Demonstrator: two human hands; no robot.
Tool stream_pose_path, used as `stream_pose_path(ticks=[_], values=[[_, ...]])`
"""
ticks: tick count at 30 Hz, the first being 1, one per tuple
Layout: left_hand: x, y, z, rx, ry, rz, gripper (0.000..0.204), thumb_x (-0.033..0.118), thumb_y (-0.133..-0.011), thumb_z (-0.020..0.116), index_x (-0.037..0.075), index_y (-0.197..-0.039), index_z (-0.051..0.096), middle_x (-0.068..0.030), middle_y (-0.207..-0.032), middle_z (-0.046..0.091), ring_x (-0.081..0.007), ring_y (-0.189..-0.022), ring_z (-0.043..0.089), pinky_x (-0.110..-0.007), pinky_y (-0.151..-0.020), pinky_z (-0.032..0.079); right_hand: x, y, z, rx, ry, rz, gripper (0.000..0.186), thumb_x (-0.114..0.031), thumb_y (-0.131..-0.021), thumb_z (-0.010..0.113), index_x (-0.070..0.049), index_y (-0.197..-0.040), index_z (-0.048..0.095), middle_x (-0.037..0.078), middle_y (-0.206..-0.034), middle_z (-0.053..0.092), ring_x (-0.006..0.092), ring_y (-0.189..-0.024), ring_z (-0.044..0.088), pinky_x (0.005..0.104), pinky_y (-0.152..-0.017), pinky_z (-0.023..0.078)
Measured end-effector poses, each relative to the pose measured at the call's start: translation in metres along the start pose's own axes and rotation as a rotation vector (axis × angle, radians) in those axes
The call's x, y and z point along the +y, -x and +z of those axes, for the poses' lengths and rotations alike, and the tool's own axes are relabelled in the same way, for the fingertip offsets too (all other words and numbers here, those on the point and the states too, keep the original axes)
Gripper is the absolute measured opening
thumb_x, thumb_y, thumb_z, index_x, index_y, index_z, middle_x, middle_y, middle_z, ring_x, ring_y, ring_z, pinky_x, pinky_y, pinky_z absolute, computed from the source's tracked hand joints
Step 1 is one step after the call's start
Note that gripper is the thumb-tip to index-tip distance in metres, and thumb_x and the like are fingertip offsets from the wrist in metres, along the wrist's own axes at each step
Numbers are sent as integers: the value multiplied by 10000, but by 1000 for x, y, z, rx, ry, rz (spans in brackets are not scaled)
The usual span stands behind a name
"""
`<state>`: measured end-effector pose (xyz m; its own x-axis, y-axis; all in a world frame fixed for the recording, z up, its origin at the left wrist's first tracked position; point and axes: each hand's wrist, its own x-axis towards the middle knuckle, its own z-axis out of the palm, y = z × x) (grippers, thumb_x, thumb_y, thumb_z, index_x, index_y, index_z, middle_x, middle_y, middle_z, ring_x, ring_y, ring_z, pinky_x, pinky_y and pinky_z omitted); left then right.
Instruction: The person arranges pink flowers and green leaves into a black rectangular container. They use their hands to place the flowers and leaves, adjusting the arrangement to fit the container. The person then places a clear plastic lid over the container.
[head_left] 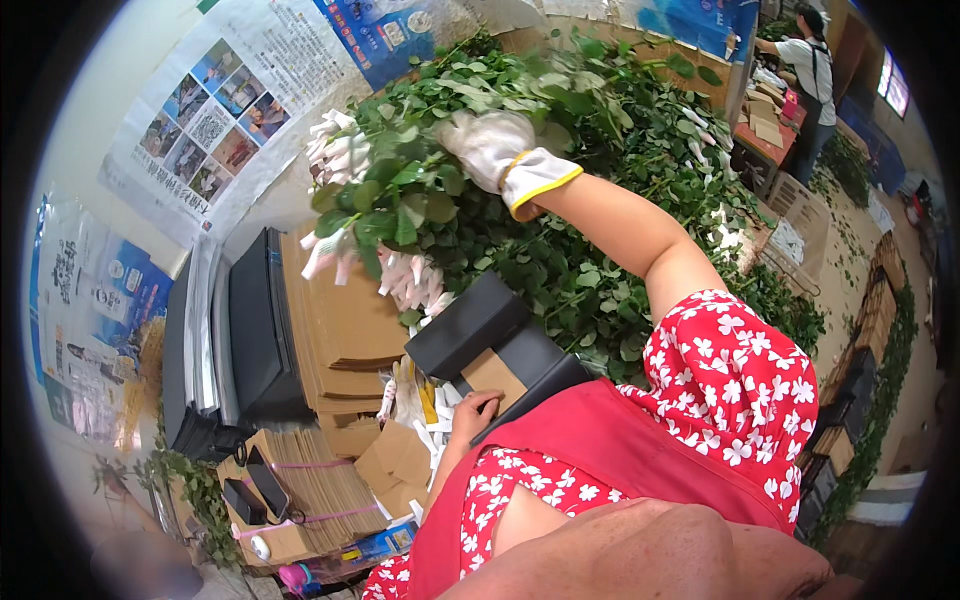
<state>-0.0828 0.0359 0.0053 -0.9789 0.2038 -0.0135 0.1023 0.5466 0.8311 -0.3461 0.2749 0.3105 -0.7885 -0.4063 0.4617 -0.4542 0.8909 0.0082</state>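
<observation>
A white glove with a yellow cuff covers my right hand [490, 150], which is over a big heap of leafy green flower stems [600, 260]. Leaves and motion blur hide its fingertips. Buds in white and pale pink sleeves [405, 280] poke out at the heap's left side. My left hand [474, 414] is bare and low in front of me, its fingers bent over the edge of a piece of brown cardboard [494, 374]. That cardboard lies against a black box [468, 325] at the near edge of the heap.
Flat cardboard sheets [345, 310] and black boxes [262, 325] are stacked on the left. Nearer stands a strapped cardboard bundle [310, 490] with dark objects on top. Another person [805, 75] works at a table far right. A plastic crate [800, 225] stands beyond the heap.
</observation>
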Motion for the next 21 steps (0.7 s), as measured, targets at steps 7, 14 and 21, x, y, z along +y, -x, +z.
stream_pose_path(ticks=[7, 14, 21], values=[[-7, 0, 0, 23, 17, 48, 181, 85, -877, 643, 85, -1026, 745, -85, -999, 738, -255, -931, 677, -328, -847, 524, 30, 94, 154, -381, -62, -24, 363, -113, -871, 570, -130, -1233, 574, 144, -1178, 641, 340, -1044, 650, 431, -878, 542], [-1, 4, -2, 1, -38, -29, 182, 88, -872, 645, 85, -1027, 741, -85, -991, 733, -256, -934, 667, -341, -840, 525, 25, 135, 176, -507, -203, 63, 680, -183, -831, 670, -145, -1445, 378, 245, -1375, 495, 365, -1040, 655, 434, -852, 561], [-1, 2, -1, 7, -12, 46, 160, 73, -873, 643, 67, -1001, 739, -92, -1011, 736, -270, -946, 673, -344, -847, 527, 43, 106, 119, -138, -297, 146, 216, -229, -879, 592, -133, -1045, 694, 139, -964, 703, 346, -875, 679, 441, -770, 566]])
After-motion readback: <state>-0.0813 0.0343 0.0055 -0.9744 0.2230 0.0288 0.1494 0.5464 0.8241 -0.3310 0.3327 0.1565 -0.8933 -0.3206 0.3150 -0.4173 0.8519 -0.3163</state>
